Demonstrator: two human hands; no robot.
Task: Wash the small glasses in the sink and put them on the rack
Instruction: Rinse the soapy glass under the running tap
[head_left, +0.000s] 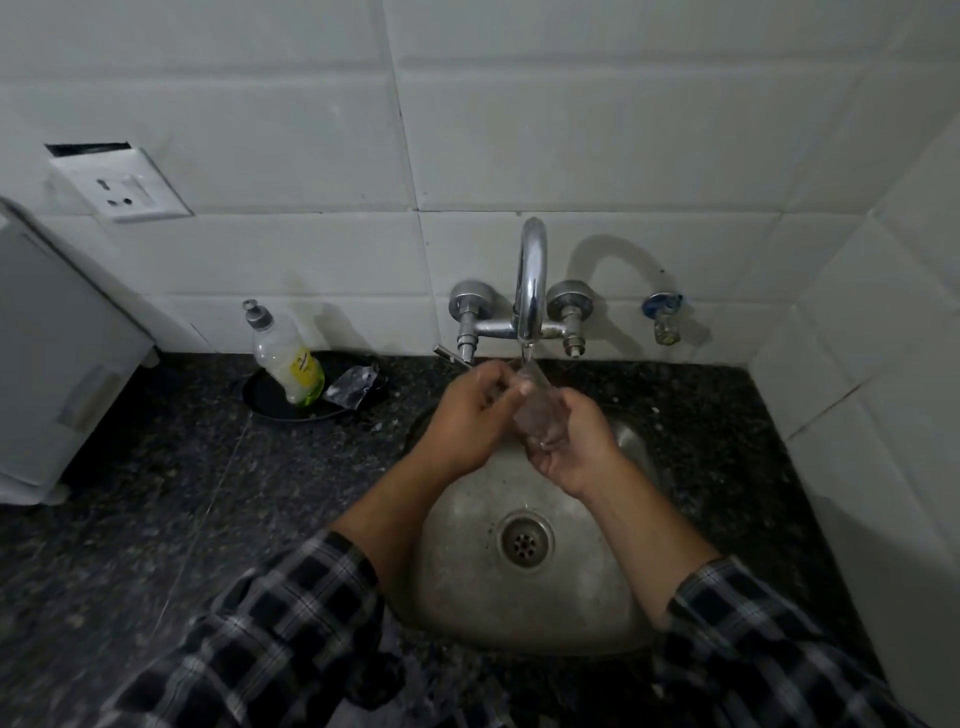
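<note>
Both forearms (395, 499) reach forward and angle inward, bare below the pushed-up checked sleeves (291, 623), so the hands meet close together in the middle. The right hand (571, 441) is turned palm partly up, with its fingers curled round the lower part of a small glass (537, 410) and the wrist roughly in line with the forearm. The left hand (470, 415) shows its back with knuckles up, and its fingers and thumb are curled onto the glass's upper end, though the fingertips are too blurred to tell whether they sit inside or outside the rim.
</note>
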